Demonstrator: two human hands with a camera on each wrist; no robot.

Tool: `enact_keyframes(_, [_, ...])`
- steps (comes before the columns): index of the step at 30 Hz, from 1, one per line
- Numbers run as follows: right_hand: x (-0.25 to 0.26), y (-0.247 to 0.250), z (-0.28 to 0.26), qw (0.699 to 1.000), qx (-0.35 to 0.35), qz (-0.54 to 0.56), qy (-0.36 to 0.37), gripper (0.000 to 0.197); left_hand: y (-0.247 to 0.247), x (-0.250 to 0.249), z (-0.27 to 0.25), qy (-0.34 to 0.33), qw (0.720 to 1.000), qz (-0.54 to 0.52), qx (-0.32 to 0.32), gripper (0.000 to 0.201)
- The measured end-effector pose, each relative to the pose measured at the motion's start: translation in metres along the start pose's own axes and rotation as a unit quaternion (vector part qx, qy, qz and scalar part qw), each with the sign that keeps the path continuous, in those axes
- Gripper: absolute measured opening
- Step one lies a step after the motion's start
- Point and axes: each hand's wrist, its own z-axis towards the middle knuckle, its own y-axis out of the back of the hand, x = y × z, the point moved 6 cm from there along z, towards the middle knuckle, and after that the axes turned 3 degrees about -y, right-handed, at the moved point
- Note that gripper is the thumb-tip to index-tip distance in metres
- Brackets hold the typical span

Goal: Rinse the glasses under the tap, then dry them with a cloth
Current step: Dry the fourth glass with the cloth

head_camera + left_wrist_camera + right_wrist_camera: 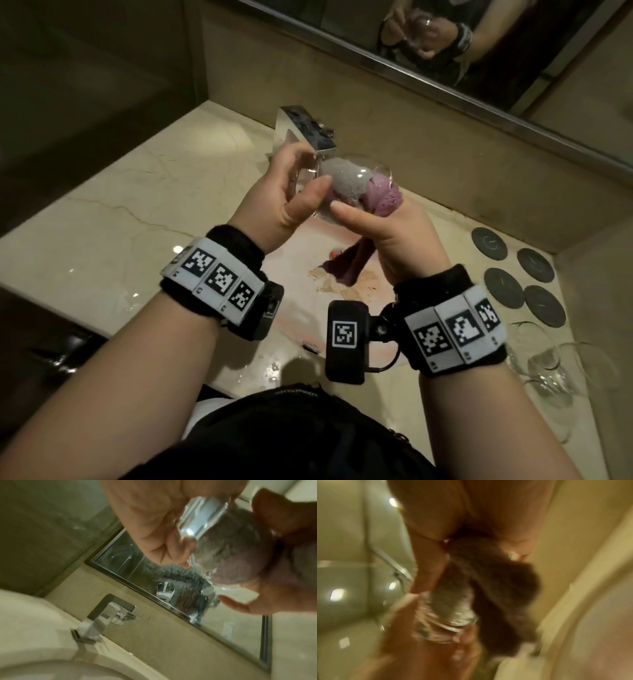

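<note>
A clear wine glass [346, 181] lies on its side above the sink, just below the tap [305, 132]. My left hand [305, 171] grips it at the stem end, thumb on the bowl. A purple cloth [385, 198] is stuffed into the bowl and looks grey through the glass; its tail hangs down toward the basin. My right hand [373, 219] grips the cloth at the rim, thumb against the glass. The left wrist view shows the glass [202, 517] and the cloth [240, 572] close up. The blurred right wrist view shows the cloth [496, 588] inside the glass [447, 615].
Two more wine glasses [548, 366] lie on the marble counter [120, 222] at the right. Several dark round coasters [503, 284] sit behind them. The sink basin [298, 325] is below my hands. A mirror [445, 51] runs along the back wall.
</note>
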Motion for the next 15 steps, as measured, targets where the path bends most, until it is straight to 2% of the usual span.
enact_keyframes(2, [0.006, 0.005, -0.002, 0.995, -0.015, -0.091, 0.038, 0.036, -0.001, 0.005, -0.002, 0.048, 0.997, -0.065, 0.005, 0.046])
enact_keyframes(3, [0.014, 0.005, -0.005, 0.981, -0.024, -0.172, 0.089, 0.035, -0.002, 0.009, -0.002, 0.087, 0.992, -0.095, 0.005, 0.057])
enact_keyframes(5, [0.025, 0.001, -0.007, 0.917, -0.030, -0.341, 0.203, 0.036, -0.007, 0.016, -0.004, 0.187, 0.972, -0.141, 0.024, 0.081])
enact_keyframes(6, [0.028, -0.001, -0.008, 0.892, -0.024, -0.385, 0.235, 0.035, -0.012, 0.018, -0.005, 0.228, 0.959, -0.163, 0.040, 0.086])
enact_keyframes(7, [0.029, -0.002, -0.008, 0.880, -0.018, -0.403, 0.252, 0.035, -0.016, 0.019, -0.006, 0.252, 0.949, -0.184, 0.048, 0.087])
enact_keyframes(9, [0.029, 0.001, -0.007, 0.872, -0.024, -0.412, 0.264, 0.036, -0.020, 0.019, -0.004, 0.265, 0.938, -0.217, 0.046, 0.086])
enact_keyframes(11, [0.029, 0.002, -0.007, 0.874, -0.039, -0.413, 0.254, 0.038, -0.020, 0.019, -0.003, 0.257, 0.942, -0.215, 0.034, 0.080])
enact_keyframes(15, [0.022, -0.001, -0.004, 0.899, -0.024, -0.400, 0.179, 0.030, -0.017, 0.020, -0.005, 0.242, 0.953, -0.184, -0.013, 0.063])
